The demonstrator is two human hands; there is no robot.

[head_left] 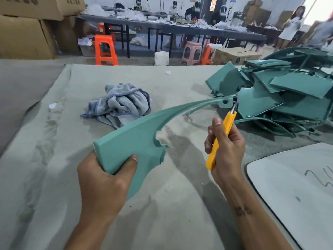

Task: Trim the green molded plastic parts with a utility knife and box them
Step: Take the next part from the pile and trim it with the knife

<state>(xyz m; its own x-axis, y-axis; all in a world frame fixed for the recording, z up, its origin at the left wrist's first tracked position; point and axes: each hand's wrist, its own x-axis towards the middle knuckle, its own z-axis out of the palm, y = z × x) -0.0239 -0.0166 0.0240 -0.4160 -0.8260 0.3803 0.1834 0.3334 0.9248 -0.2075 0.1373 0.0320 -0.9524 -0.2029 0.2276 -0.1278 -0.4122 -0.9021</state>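
Holding: left hand [106, 175], lower centre of the frame, grips the broad squared end of the green part [133, 141], thumb across its face, fingers wrapped beneath.
Green part: smooth matte moulded plastic; thick flat slab at the near end, sweeping into a long thin curved arm that reaches up and right to a small bracket-like tip by the pile; a jagged notch along its inner edge.
Right hand [226, 143]: fingers curled around the utility knife [220, 138], right of centre.
Utility knife: slim yellow plastic handle, short metal blade pointing up towards the part's far tip; whether it touches, cannot tell.
Pile of green parts [281, 94]: upper right; flat angular panels and curved strips, heaped loosely.
Cloth [120, 103]: centre; crumpled grey towelling with a blue stitched hem.
Table cover [54, 159]: pale grey felt-like fabric, wrinkled.
White board [297, 186]: lower right; smooth, rounded corner, dark scribble.
Stools [105, 49]: orange plastic, upper left.
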